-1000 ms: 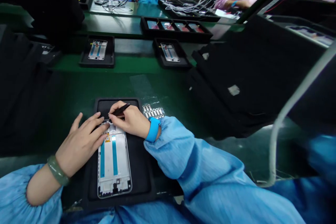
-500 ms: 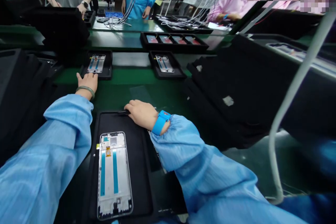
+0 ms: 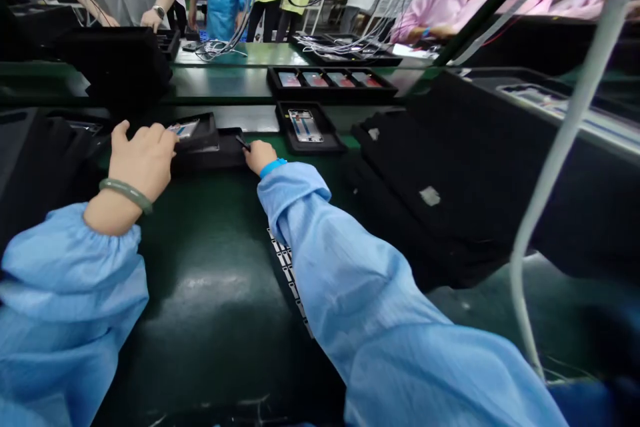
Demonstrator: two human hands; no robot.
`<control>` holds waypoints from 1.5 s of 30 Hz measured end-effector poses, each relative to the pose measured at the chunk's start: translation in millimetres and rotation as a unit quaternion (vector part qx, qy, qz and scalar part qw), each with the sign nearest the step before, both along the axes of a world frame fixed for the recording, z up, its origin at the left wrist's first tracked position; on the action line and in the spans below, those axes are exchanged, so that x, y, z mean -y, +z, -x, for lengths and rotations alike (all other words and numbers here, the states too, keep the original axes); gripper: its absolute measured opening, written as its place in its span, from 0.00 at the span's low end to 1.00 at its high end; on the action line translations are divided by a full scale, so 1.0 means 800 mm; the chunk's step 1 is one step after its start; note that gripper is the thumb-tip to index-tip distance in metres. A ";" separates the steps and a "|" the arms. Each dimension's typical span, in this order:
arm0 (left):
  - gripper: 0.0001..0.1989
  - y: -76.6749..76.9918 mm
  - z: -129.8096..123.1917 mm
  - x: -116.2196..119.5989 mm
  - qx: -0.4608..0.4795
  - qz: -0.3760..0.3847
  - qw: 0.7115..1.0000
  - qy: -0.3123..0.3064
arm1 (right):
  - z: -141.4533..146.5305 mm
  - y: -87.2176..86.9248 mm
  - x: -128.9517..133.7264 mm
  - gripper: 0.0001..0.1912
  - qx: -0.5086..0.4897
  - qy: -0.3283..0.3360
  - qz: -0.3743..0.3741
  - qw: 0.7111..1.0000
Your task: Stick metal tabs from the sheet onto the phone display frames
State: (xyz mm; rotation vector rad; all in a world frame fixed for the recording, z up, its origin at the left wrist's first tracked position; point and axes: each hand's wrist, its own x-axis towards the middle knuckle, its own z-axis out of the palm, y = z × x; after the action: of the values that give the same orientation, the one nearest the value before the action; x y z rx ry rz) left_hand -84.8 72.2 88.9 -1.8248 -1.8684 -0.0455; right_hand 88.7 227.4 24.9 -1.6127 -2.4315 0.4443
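Note:
My left hand (image 3: 143,157), with a green bangle at the wrist, is at the left edge of a small black tray (image 3: 204,132) holding a phone frame (image 3: 184,129); its fingers are bent and partly spread, and their grip is unclear. My right hand (image 3: 260,156), with a blue wrist strap, has its fingers closed on a thin black tool (image 3: 243,143). The tool's tip is at the right end of another black tray (image 3: 225,152), which lies partly beneath the small one. Further right, a phone frame (image 3: 305,125) lies in its own black tray (image 3: 331,133).
A long black tray (image 3: 385,88) with several phone parts stands behind. Stacked black trays (image 3: 450,167) fill the right side, and more (image 3: 30,167) stand at left. A white cable (image 3: 545,200) hangs at right. A strip of labels (image 3: 290,273) lies beside my right sleeve. People stand across the table.
The large tray with the phone frame has gone from in front of me to the far left, under the small tray's edge. My right hand moved forward; my left hand came nearer.

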 end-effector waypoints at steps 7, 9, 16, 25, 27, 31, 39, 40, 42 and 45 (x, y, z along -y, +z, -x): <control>0.13 -0.020 -0.054 0.117 -0.096 0.016 0.989 -0.111 | -0.047 0.007 0.015 0.28 -0.146 0.040 0.052 0.987; 0.14 -0.028 -0.069 0.150 -0.095 0.053 0.982 -0.154 | -0.082 0.010 0.026 0.34 -0.192 0.033 0.057 0.979; 0.18 -0.068 -0.121 0.228 0.021 0.180 0.941 -0.287 | -0.156 -0.010 0.108 0.22 -0.475 -0.037 0.268 0.837; 0.11 -0.051 -0.152 0.201 0.190 0.291 0.877 -0.332 | -0.176 -0.039 0.160 0.17 -0.498 -0.083 0.262 0.823; 0.17 -0.052 -0.157 0.162 0.190 0.256 0.895 -0.312 | -0.176 -0.043 0.160 0.17 -0.482 -0.080 0.253 0.835; 0.24 -0.084 -0.162 0.098 0.156 0.207 0.924 -0.280 | -0.172 -0.046 0.160 0.18 -0.484 -0.079 0.260 0.832; 0.22 -0.109 -0.158 0.085 0.168 0.224 0.921 -0.270 | -0.167 -0.044 0.163 0.15 -0.530 -0.102 0.296 0.788; 0.21 -0.109 -0.158 0.086 0.175 0.223 0.920 -0.271 | -0.168 -0.041 0.162 0.15 -0.542 -0.105 0.307 0.775; 0.20 -0.108 -0.158 0.085 0.192 0.221 0.916 -0.275 | -0.168 -0.031 0.163 0.14 -0.572 -0.101 0.326 0.746; 0.19 -0.103 -0.154 0.084 0.253 0.200 0.905 -0.277 | -0.164 -0.012 0.169 0.15 -0.617 -0.076 0.332 0.709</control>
State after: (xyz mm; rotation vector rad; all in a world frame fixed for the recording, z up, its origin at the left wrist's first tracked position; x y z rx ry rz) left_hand 38.1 4.9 6.2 -2.8089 -1.6782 -0.3993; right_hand 220.1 92.3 15.5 -0.9777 -1.0908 1.7839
